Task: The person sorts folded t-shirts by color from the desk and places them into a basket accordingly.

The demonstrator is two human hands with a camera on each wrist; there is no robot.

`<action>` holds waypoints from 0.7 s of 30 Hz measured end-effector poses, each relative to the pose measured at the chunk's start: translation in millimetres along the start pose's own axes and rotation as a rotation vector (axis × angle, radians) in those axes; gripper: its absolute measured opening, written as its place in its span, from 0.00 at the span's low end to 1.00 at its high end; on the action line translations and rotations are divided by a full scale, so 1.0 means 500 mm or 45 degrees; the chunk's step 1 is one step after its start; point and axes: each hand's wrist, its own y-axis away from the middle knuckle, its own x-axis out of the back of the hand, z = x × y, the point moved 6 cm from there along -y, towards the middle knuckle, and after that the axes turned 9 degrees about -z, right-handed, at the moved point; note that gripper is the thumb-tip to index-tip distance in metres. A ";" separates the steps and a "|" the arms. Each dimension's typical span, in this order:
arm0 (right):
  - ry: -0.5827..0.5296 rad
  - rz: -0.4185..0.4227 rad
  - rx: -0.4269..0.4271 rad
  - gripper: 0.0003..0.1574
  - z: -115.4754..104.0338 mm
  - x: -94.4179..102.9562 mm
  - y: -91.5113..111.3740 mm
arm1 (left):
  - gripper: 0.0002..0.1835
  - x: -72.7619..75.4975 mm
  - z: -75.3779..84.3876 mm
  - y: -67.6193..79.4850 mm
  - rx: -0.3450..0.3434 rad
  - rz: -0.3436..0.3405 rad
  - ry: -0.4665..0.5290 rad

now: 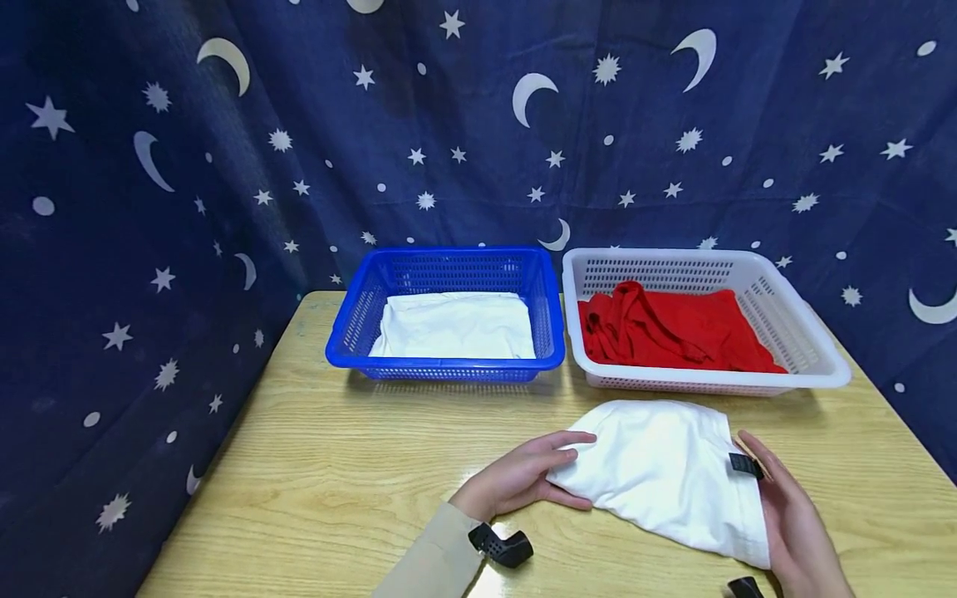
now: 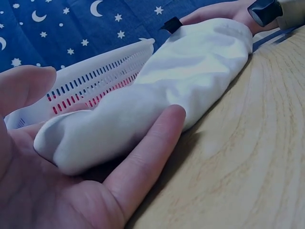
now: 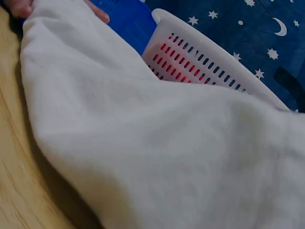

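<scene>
Left hand (image 1: 523, 475) loosely grasping one end of white cloth (image 1: 658, 473). Right hand (image 1: 802, 523) at hem (image 1: 748, 515); grip hidden, can't tell. Gentle, even tension should limit creasing.

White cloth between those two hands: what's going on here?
A person has the white cloth between both hands: the left hand touches one end, the right hand is at the end with the black tag. Beyond it on the table, a blue basket holds more white fabric; a white basket holds red fabric.
</scene>
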 end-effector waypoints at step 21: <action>0.939 0.473 -0.271 0.38 0.032 0.025 -0.006 | 0.23 0.001 0.009 0.010 -0.041 0.005 -0.063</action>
